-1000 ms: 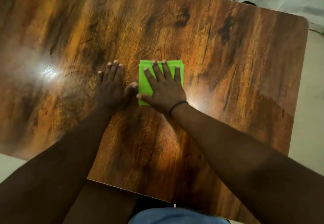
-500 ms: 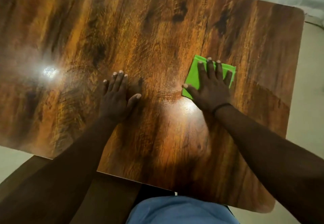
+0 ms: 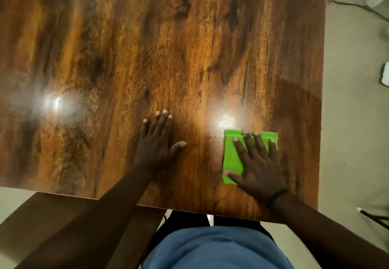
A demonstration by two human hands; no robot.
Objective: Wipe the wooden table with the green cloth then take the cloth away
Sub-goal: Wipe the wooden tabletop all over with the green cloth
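1. Right hand (image 3: 257, 163) lies flat, fingers straight and spread, pressing the folded bright green cloth (image 3: 232, 157) onto the glossy brown wooden table (image 3: 168, 48); no curl round it.
2. Cloth sits lower right of frame, near the table's right edge.
3. Left hand (image 3: 156, 142) rests flat on bare wood at lower centre, fingers straight, thumb out, holding nothing.
4. Thin black wristband (image 3: 276, 195) on right wrist.

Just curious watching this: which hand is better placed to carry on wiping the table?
The right hand: it lies flat on the cloth, fingers spread over it. The left hand rests on bare table, apart from the cloth.
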